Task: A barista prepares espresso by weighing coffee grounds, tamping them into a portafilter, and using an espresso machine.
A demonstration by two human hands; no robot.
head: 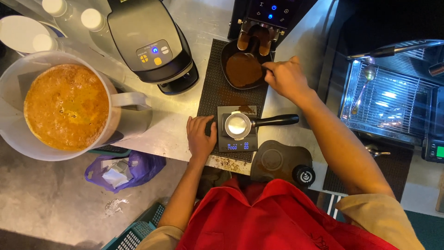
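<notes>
A portafilter (245, 124) with a black handle rests on a small black digital scale (236, 144) on a ribbed black mat (217, 88). My left hand (200, 135) lies flat beside the scale, fingers touching its left edge. My right hand (287, 76) reaches forward with fingers pinched at the right rim of a black tray of ground coffee (243, 69); whatever it pinches is too small to make out. The tray sits under the chute of a coffee grinder (268, 14).
A big pitcher of frothy orange-brown liquid (64, 106) stands at left, beside a grey and black machine (148, 41). A round tamping mat (277, 159) and a black tamper (304, 175) lie near the counter edge. An espresso machine's drip grate (388, 102) is at right.
</notes>
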